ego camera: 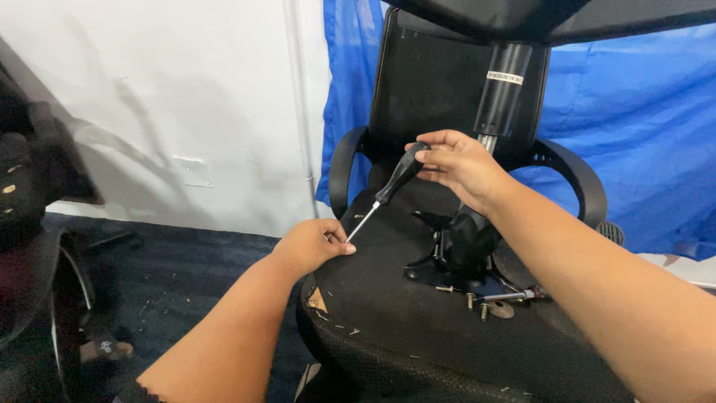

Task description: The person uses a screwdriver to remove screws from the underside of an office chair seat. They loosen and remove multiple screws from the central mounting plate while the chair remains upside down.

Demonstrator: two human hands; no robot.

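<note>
My right hand point(461, 164) grips the black handle of a screwdriver point(394, 183), whose metal shaft slants down to the left. My left hand point(312, 244) rests on the left edge of an upturned black office chair seat point(403, 313) and pinches the screwdriver's tip between thumb and fingers. Behind the right hand stands the chair's black gas cylinder point(498, 89), rising from a black metal mounting bracket point(455, 254) on the seat's underside.
Loose bolts and a washer point(488, 304) lie on the seat next to a second small tool point(514, 295). Chair armrests point(574, 175) curve at both sides. A blue tarp point(641, 112) hangs behind. Another dark chair part point(30, 224) sits at the left on dark carpet.
</note>
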